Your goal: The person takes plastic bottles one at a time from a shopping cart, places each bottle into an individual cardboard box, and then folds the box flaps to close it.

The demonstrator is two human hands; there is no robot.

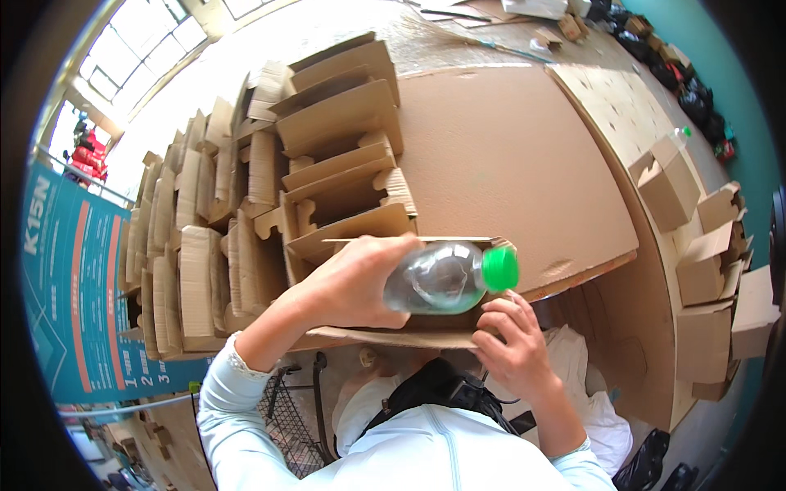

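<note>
My left hand point(350, 282) is closed around a clear plastic bottle point(434, 278) with a green cap point(500, 268). The bottle lies on its side over an open cardboard box point(385, 336), its cap pointing right. It looks empty. Just below the cap, my right hand point(514, 340) has its fingers bent around the box's right end. The bottle and my left hand hide much of the inside of this box, which sits at the near edge of the table.
Rows of open cardboard boxes point(340, 114) crowd the left side. A large brown board point(499, 155) covers the tabletop on the right. More cartons point(704, 327) stand along a plywood sheet point(626, 106). Below, at left, is a black wire basket point(286, 430).
</note>
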